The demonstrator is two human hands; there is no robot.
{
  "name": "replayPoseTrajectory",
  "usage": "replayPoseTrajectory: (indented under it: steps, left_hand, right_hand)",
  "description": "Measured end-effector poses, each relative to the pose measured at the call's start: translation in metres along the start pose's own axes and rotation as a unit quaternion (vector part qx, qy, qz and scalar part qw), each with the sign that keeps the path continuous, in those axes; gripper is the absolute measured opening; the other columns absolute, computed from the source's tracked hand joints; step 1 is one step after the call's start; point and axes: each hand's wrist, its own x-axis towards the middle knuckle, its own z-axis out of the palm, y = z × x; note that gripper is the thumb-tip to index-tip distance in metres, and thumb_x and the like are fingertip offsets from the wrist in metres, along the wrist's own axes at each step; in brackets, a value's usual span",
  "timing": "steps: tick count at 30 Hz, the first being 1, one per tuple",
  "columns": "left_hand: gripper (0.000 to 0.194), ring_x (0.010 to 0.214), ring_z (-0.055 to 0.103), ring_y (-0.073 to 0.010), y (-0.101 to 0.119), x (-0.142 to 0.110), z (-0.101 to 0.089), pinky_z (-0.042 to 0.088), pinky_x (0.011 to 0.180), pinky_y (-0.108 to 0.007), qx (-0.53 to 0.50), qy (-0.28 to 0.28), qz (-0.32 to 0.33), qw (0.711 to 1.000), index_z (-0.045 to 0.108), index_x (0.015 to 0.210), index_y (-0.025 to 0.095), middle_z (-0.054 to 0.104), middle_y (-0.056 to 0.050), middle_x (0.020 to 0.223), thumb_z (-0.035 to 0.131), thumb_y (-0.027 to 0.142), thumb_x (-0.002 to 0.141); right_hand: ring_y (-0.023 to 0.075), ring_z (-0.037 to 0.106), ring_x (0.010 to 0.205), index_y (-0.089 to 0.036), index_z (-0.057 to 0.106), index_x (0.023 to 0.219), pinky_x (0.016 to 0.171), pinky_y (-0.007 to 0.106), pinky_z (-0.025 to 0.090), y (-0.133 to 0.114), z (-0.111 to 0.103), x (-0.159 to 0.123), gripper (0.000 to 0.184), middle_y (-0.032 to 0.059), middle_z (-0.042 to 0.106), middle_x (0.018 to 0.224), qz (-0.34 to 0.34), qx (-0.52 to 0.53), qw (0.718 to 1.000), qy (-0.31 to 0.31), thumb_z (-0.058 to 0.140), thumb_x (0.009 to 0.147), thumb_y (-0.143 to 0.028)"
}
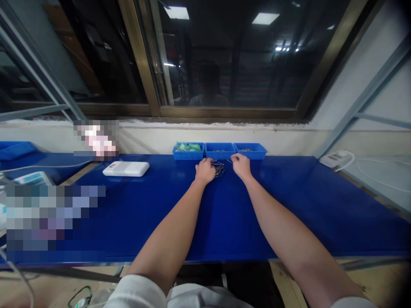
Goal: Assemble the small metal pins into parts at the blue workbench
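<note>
A small heap of thin metal pieces (219,170), like screws or pins, lies on the blue tabletop between my hands. My left hand (204,172) rests at the heap's left side. Its fingers are curled in a pinch, and whatever is between the tips is too small to name. On the other side, my right hand (241,166) is closed, thumb and fingertips together on a thin metal piece (229,161) that sticks out to the left. Just beyond my hands stand three blue bins in a row: the left bin (189,156) holds green packets, the middle bin (220,155) and right bin (257,153) small metal parts.
A white power bank-like box (126,169) lies on the blue table (154,218) to the left. At the right edge sits a white power strip (337,159) with a cable. A window (231,60) rises behind the bins. Another blue tray (16,149) stands far left.
</note>
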Motion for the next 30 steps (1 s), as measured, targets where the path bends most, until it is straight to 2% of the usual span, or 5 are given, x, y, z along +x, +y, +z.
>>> replayPoseTrajectory:
  steps: [6,12,20,26,30]
  left_hand:
    - [0.036,0.117,0.049,-0.0216,0.000,0.001,0.000,0.035,0.097,-0.039,-0.002,-0.003,-0.015,1.000,0.057,0.111,0.024,0.057,-0.006,0.121,0.039,0.014,0.081]
    - [0.033,0.115,0.050,-0.0240,0.001,0.001,0.001,0.035,0.096,-0.043,0.002,-0.011,-0.011,1.000,0.057,0.110,0.025,0.057,-0.007,0.120,0.040,0.018,0.082]
    - [0.032,0.116,0.049,-0.0251,0.002,0.000,0.000,0.034,0.097,-0.044,0.003,-0.019,-0.008,1.000,0.057,0.111,0.023,0.056,-0.008,0.120,0.040,0.021,0.083]
    - [0.033,0.116,0.049,-0.0254,0.003,0.000,-0.002,0.035,0.096,-0.045,-0.010,-0.017,-0.005,1.000,0.056,0.110,0.023,0.056,-0.008,0.120,0.039,0.021,0.083]
    - [0.033,0.116,0.049,-0.0251,0.003,-0.001,-0.002,0.035,0.097,-0.045,-0.004,-0.022,-0.008,1.000,0.056,0.111,0.023,0.055,-0.008,0.121,0.039,0.021,0.083]
  right_hand:
    - [0.0222,0.053,0.112,-0.016,0.061,0.119,0.100,0.033,0.037,0.010,-0.001,0.001,0.042,0.0086,0.062,0.119,-0.012,-0.128,0.990,-0.061,0.046,0.080,-0.014]
    - [0.0251,0.053,0.108,-0.017,0.069,0.107,0.099,0.036,0.036,0.004,0.003,-0.003,0.031,0.0133,0.064,0.111,-0.014,-0.233,0.967,-0.107,0.049,0.085,-0.028]
    - [0.0201,0.063,0.090,-0.020,0.073,0.086,0.080,0.027,0.046,0.002,0.001,-0.003,0.021,0.0091,0.070,0.092,0.047,-0.204,0.973,-0.101,0.054,0.082,-0.027]
    - [0.0253,0.059,0.103,-0.016,0.071,0.091,0.085,0.033,0.046,-0.006,0.000,-0.008,0.022,0.0146,0.064,0.108,0.051,-0.236,0.962,-0.127,0.057,0.074,-0.015]
    - [0.0254,0.062,0.095,-0.019,0.067,0.098,0.079,0.033,0.047,-0.024,-0.005,0.005,0.023,0.0130,0.067,0.099,0.083,-0.198,0.970,-0.110,0.056,0.078,-0.019]
